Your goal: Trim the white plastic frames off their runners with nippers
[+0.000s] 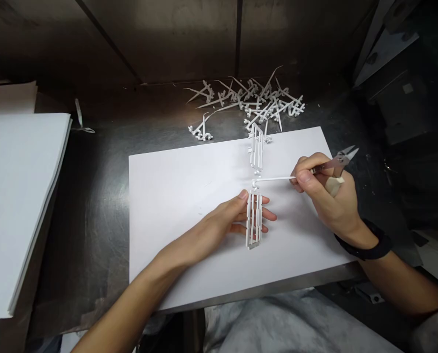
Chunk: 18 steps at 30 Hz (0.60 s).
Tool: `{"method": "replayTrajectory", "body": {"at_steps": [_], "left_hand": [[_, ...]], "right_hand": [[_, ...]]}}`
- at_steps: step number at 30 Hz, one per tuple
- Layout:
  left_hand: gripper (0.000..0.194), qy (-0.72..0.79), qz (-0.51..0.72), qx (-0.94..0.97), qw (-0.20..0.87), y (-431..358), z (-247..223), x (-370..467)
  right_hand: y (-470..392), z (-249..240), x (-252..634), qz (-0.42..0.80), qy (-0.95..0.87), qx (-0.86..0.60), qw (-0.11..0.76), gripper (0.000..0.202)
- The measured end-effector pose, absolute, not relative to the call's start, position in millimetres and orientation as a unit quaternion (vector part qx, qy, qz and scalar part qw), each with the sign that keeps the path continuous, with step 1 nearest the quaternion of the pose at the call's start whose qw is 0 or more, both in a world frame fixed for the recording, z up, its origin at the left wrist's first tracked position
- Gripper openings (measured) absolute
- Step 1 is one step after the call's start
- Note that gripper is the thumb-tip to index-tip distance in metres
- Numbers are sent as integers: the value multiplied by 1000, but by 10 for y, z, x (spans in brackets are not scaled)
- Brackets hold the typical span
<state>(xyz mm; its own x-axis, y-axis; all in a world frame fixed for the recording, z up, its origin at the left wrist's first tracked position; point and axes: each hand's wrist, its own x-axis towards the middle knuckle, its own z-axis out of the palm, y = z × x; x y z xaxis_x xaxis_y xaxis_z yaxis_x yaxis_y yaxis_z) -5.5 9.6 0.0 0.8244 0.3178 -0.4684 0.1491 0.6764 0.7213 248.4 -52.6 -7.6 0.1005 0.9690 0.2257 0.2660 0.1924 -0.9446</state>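
Two white slotted plastic frames hang in line over a white sheet [175, 206], joined near a small runner hub. My left hand [230, 215] is closed around the lower frame [254, 220], thumb at its upper left edge and fingers behind it. The upper frame [256, 147] lies just beyond the hub. A thin white sprue [276, 179] runs right from the hub to my right hand [325, 196], whose thumb and forefinger pinch its tip. That hand also holds cutting nippers [338, 164], their blades pointing up and right, away from the frames.
Beyond the sheet, a pile of white sprue scraps [255, 103] lies on the dark metal table [101, 196]. One more scrap [80, 117] sits at the left, near a stack of white sheets [16, 196]. A metal wall [189, 39] stands behind.
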Motion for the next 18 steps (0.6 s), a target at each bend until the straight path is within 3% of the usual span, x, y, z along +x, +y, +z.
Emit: {"method": "replayTrajectory", "body": {"at_steps": [12, 18], "left_hand": [[60, 320, 77, 408, 852, 118, -7, -22], [29, 300, 142, 459, 824, 108, 58, -34]], "right_hand": [[-555, -21, 2458, 339, -584, -536, 506, 22], [-518, -136, 2513, 368, -526, -575, 507, 26]]}}
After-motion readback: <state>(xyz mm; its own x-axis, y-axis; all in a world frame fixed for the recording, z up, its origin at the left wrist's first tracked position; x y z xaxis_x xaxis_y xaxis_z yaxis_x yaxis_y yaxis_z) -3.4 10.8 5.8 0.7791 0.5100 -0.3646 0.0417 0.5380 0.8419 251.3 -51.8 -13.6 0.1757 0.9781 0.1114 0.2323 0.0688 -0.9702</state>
